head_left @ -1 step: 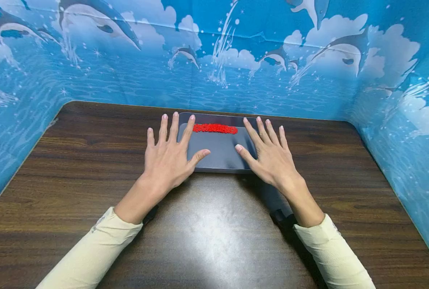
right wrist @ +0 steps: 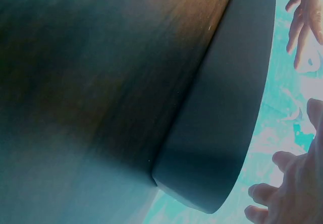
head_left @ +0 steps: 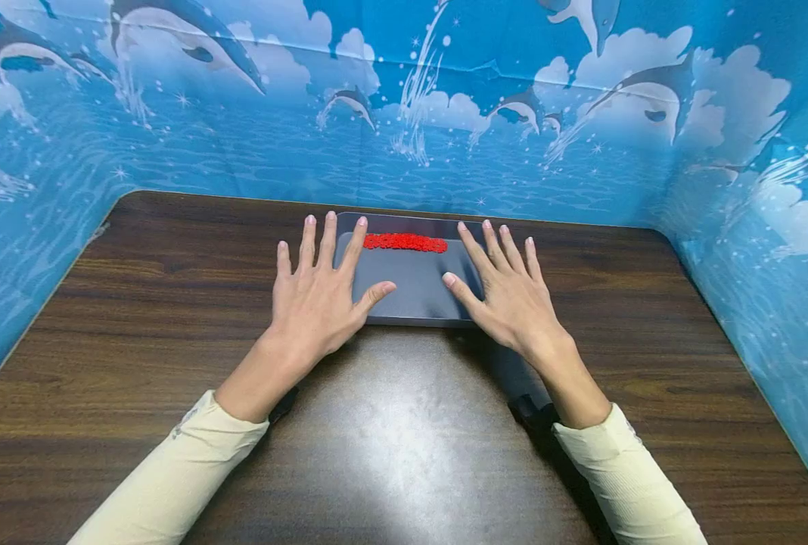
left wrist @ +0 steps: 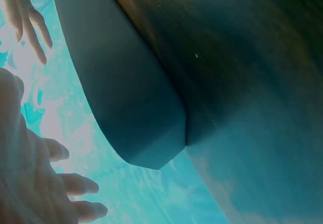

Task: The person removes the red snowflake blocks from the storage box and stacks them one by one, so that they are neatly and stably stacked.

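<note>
Red small pieces (head_left: 405, 242), massed in one narrow band, lie crosswise along the far part of a grey tray (head_left: 411, 291) on the dark wood-grain table (head_left: 172, 325); single shapes too fine to resolve from the head view. Left hand (head_left: 318, 299) is over the tray's left end, palm down, fingers straight and spread, index fingertip near the band's left end. Right hand (head_left: 516, 299) mirrors it at the right end, thumb pointing inward. Grip: fingers apart on both sides, nothing held; both wrist views show a gap between the visible fingers and the tray wall, so no contact noted there. Handling judgement: band looks loose, so a light pinch with thumb and index should serve better than a whole-hand scoop, which could scatter pieces over the low rim. Suggest working inward from one end of the band, lifting straight up before any sideways travel, and using the bare near half of the tray as room to separate pieces. Other hand best steadying the rim, since a light tray might slide. Watch the sleeves (head_left: 172, 469): cuffs should clear the rim
</note>
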The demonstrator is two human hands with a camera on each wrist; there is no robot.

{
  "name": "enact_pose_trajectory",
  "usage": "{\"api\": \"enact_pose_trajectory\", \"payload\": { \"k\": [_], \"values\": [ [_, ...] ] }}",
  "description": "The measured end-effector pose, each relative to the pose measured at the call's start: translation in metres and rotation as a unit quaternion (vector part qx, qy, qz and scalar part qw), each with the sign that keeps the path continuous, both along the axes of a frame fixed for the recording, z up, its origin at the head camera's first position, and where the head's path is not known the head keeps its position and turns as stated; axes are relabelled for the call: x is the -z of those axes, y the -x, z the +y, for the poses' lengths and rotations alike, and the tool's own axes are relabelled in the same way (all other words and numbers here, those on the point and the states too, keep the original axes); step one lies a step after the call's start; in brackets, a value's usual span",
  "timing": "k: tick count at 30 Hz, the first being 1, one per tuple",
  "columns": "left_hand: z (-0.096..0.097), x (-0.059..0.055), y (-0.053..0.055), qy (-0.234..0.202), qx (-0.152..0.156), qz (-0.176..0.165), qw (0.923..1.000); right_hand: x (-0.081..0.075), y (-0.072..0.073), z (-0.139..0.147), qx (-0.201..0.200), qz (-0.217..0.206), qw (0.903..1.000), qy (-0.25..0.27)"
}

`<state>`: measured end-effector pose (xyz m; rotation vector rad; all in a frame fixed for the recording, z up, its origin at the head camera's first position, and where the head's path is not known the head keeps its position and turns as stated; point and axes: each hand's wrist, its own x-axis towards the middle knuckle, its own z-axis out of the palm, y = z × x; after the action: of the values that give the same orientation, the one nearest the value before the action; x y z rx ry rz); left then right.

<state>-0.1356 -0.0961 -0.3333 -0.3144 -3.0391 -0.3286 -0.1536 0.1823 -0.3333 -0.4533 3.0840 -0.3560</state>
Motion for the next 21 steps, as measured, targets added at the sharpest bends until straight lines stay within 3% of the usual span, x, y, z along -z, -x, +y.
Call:
{"api": "enact_pose_trajectory", "payload": {
  "k": [9, 14, 18, 21],
  "values": [
    [-0.006, -0.001, 0.001, -0.006, -0.004, -0.003, 1.0, -0.002, 0.0, 0.002, 0.002, -0.003, 0.9999, 0.014],
    [-0.018, -0.002, 0.007, -0.071, -0.006, -0.04, 0.9966, -0.009, -0.002, 0.005, 0.016, 0.01, 0.9987, 0.048],
    [-0.032, -0.001, 0.016, -0.144, -0.016, -0.121, 0.982, -0.019, -0.001, 0.01, 0.03, 0.006, 0.9955, 0.089],
    [-0.042, 0.001, 0.022, -0.193, -0.017, -0.177, 0.9651, -0.029, 0.001, 0.014, 0.036, -0.006, 0.9917, 0.123]
  ]
}}
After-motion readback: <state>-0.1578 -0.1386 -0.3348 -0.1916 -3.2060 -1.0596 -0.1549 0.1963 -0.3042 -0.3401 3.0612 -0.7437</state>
